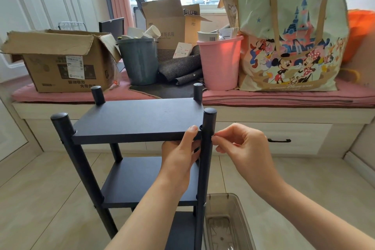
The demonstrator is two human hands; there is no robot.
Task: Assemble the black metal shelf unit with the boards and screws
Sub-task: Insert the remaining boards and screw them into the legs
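The black shelf unit stands upright on the floor before me, with a top board (140, 117), a middle board (138, 180) and a lower board partly visible below. Four round black posts hold the boards; the near right post (207, 148) is between my hands. My left hand (180, 160) grips the top board's front right corner, thumb on top and fingers underneath. My right hand (241, 148) pinches a small screw (212, 136) against the right side of that post at the top board's level. The screw is almost hidden by my fingertips.
A translucent brown plastic bin (227, 223) sits on the tiled floor right of the shelf. Behind, a window seat with a pink cushion (284, 95) carries a cardboard box (63, 61), a grey bucket (140, 61), a pink bucket (220, 63) and a large cartoon bag (290, 36).
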